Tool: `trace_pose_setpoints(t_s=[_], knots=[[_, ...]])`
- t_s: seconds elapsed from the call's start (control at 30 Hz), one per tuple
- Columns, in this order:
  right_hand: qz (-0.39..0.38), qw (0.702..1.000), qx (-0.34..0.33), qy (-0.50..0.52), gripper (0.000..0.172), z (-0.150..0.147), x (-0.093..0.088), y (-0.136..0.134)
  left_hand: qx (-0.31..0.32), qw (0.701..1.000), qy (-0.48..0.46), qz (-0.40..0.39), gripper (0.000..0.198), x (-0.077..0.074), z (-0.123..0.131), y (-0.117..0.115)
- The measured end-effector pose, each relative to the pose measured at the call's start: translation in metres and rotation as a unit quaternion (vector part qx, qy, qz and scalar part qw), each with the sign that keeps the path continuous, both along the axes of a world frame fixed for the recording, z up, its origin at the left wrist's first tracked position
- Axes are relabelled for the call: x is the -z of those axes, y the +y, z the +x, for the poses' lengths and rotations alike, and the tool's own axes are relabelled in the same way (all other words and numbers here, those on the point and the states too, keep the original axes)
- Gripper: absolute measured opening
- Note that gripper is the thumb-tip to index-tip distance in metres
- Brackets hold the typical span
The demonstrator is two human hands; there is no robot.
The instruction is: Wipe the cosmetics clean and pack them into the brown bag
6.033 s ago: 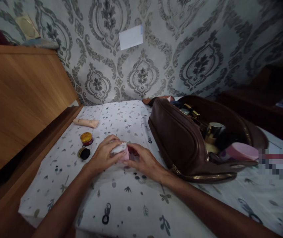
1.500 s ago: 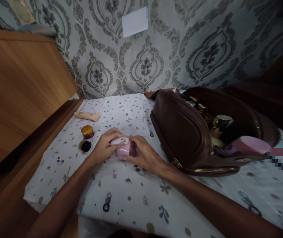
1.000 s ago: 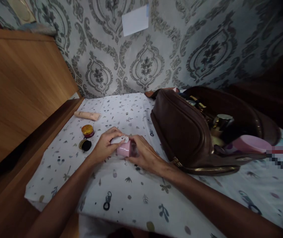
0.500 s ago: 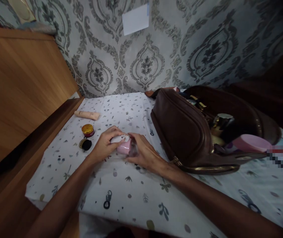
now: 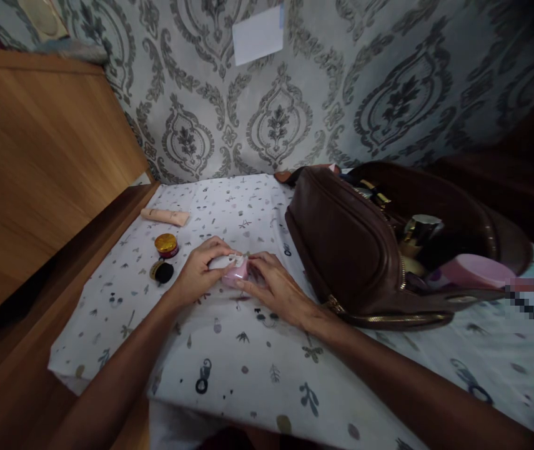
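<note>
One head-worn view, facing forward and down along the wearer's forearms [image 5: 140, 347]
It looks from above the near edge of the printed sheet [image 5: 233, 375] toward the damask wallpaper [image 5: 278, 122], which fills the upper part. The left hand [image 5: 201, 269] and right hand [image 5: 273, 287] sit near mid-view, close ahead of the camera; a wood-grain panel [image 5: 37, 156] borders the left side, a brown zippered bag [image 5: 341, 244] the right.
</note>
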State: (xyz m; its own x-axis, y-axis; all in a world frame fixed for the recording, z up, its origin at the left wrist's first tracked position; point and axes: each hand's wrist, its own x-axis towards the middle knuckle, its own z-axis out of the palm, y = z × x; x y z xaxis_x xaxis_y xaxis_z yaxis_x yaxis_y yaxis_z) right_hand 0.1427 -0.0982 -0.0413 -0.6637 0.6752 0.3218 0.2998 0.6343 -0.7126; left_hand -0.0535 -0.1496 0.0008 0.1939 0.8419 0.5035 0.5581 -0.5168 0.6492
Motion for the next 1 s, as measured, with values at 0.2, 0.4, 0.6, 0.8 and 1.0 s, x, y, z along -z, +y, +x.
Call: trace_pose_setpoints(t_s=[0.2, 0.4, 0.6, 0.8, 1.0], knots=[[0.011, 1.0, 0.013, 0.018, 0.065, -0.0031, 0.0065, -0.001, -0.009, 1.0, 0.001, -0.004, 0.015, -0.0008, 0.0009, -0.0004], [0.007, 1.0, 0.011, 0.003, 0.038, -0.0002, -0.0001, -0.0004, -0.005, 1.0, 0.005, -0.004, 0.016, -0.0012, 0.0011, -0.0005], [0.019, 1.0, 0.012, 0.007, 0.037, -0.0009, 0.0036, 0.0014, -0.004, 1.0, 0.001, 0.007, 0.015, 0.0, 0.0007, 0.0003], [0.021, 1.0, 0.007, 0.016, 0.055, -0.0029, 0.0069, -0.0005, -0.008, 1.0, 0.006, 0.005, 0.015, 0.0, 0.0013, 0.0001], [-0.039, 0.998, 0.045, 0.014, 0.047, -0.0028, 0.0015, 0.0004, -0.01, 1.0, 0.011, 0.005, 0.016, 0.0002, 0.0026, -0.0006]])
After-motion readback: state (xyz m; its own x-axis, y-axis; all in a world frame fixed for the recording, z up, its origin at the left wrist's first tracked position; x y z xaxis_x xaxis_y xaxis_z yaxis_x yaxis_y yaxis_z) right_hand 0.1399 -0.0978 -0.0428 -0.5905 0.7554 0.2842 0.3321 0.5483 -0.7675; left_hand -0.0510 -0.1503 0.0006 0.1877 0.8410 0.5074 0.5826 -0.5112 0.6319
